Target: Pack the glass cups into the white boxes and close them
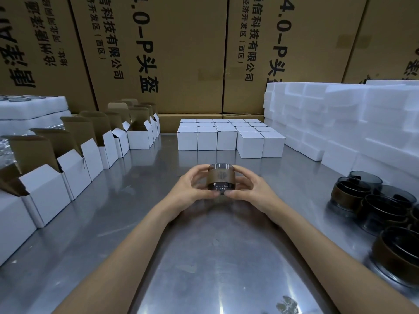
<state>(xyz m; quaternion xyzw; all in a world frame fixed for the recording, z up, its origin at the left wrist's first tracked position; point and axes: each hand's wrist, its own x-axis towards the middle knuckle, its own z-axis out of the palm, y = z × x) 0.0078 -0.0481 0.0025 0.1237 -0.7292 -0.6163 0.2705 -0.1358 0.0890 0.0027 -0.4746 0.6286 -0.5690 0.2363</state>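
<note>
Two hands hold one glass cup (221,179) above the middle of the steel table (204,268). The left hand (192,189) curls round the cup's left side, thumb at the lower edge and fingers over the top; the right hand (248,188) mirrors it on the right side, so that both hands grip the same cup between them. The cup is smoky grey with a brown band around its wall — a small emblem shows on the band, facing the camera.

Along the left edge of the table runs a row of open white boxes (45,189), their brown inner flaps standing up. At the far centre stands a block of closed white boxes (226,138), set touching one another in rows. On the right, near the table's edge, lies a cluster of further glass cups (371,205) of the same grey tint with brown bands — some rest on or against others. Behind that cluster rises a stack of white foam blocks (340,123); more foam trays (31,107) sit at the far left. Large brown cartons (181,53) with printed characters form the back wall.
</note>
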